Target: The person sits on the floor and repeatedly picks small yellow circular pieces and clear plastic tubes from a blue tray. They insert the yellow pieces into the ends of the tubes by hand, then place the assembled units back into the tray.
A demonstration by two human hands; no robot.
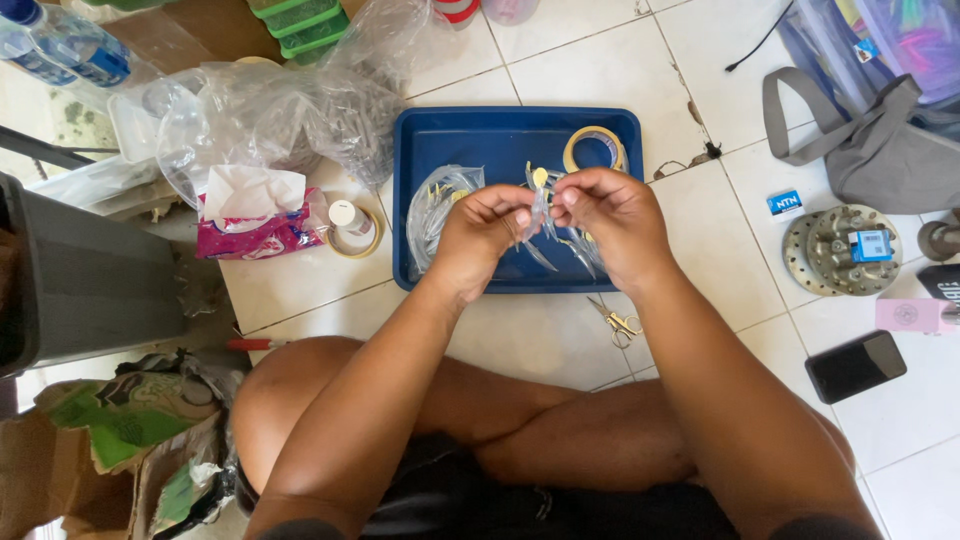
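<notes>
Clear sachet (540, 212) (both hands (482, 236) pinching).

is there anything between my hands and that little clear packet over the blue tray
Nothing visible. Both the left hand and the right hand already pinch the small clear packet directly, above the blue tray.

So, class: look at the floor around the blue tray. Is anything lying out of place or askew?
Yes. The small scissors lie on the tiles just outside the blue tray, close to the person's leg. The left hand and right hand pinch a small clear packet above the tray. Nothing looks spilled.
</notes>
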